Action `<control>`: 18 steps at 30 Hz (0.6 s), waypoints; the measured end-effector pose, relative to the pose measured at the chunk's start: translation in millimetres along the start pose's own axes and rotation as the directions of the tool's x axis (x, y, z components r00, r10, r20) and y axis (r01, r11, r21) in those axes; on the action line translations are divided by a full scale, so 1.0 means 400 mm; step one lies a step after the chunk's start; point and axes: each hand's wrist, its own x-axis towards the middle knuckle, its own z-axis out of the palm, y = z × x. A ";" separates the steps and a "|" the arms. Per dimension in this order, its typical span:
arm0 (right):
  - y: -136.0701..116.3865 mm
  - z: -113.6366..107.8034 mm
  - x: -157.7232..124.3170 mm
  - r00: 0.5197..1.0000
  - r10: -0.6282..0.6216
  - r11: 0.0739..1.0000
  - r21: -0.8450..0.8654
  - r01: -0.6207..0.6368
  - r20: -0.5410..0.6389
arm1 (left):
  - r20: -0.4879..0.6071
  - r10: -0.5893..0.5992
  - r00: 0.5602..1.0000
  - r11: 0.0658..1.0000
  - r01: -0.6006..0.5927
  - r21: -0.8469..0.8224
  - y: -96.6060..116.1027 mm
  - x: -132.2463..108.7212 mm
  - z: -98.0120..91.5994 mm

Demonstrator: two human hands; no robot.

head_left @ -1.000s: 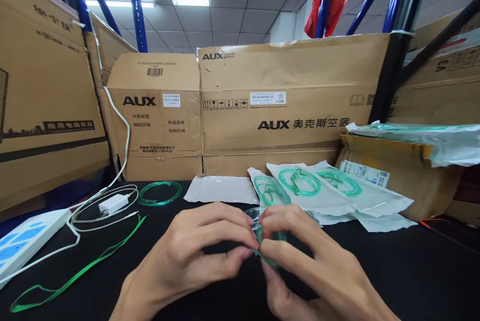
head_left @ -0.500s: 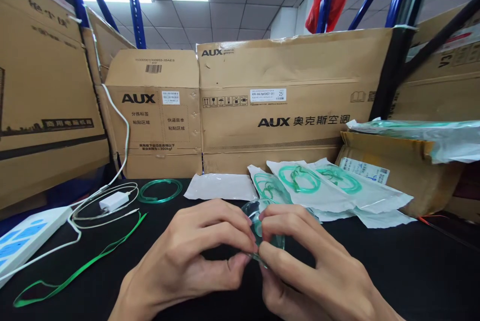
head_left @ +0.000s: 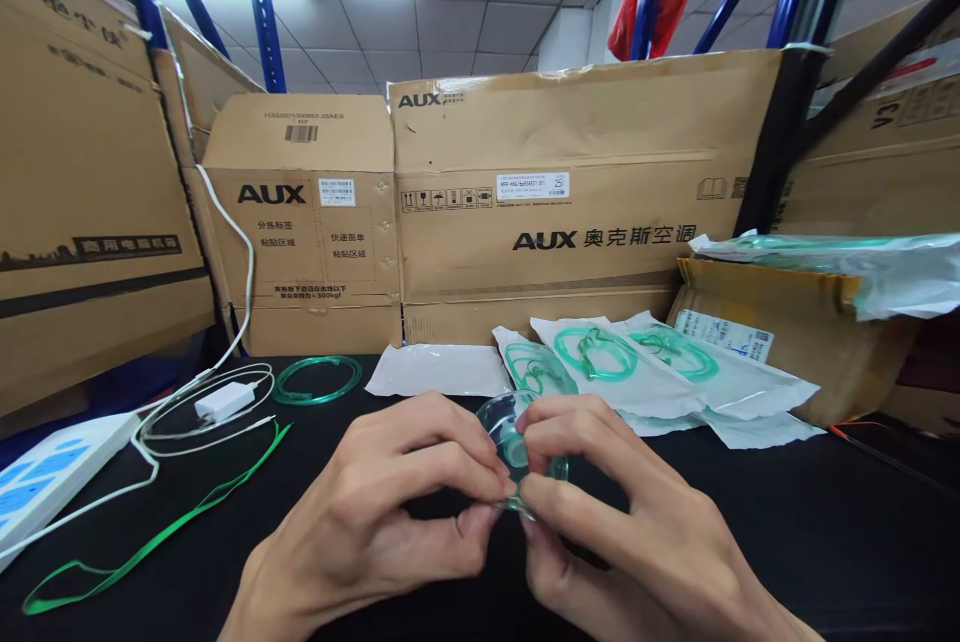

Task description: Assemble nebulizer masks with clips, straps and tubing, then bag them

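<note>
I see my left hand (head_left: pixel 390 512) and right hand (head_left: pixel 622 532) pinching a clear green mask (head_left: pixel 517 442) at lower centre. Sealed bags (head_left: pixel 645 372) lie just above it.

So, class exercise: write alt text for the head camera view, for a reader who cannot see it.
Two bare hands, left hand and right hand, together pinch a small clear green-tinted plastic mask above a black table. Behind lie sealed pouches of green tubing, a loose green tubing coil, a white charger and AUX cardboard boxes.

Your hands meet at the mask (head_left: pixel 517 442) over the table (head_left: pixel 787 532). Sealed pouches (head_left: pixel 645 372) lie behind it, boxes (head_left: pixel 555 202) farther back. The coiled tube (head_left: pixel 316 380) lies to your left.
</note>
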 end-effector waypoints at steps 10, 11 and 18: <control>0.005 -0.001 0.001 0.997 0.050 0.993 0.100 -0.056 0.058 | 0.029 -0.076 0.997 0.996 0.077 -0.046 -0.011 -0.003 0.004; 0.004 0.000 0.001 0.997 0.058 0.993 0.097 -0.063 0.054 | 0.030 -0.076 0.997 0.996 0.077 -0.051 -0.010 -0.002 0.004; -0.010 -0.001 0.003 0.997 0.075 0.991 0.112 -0.078 0.030 | 0.040 -0.067 0.997 0.997 0.069 -0.045 0.005 0.003 -0.001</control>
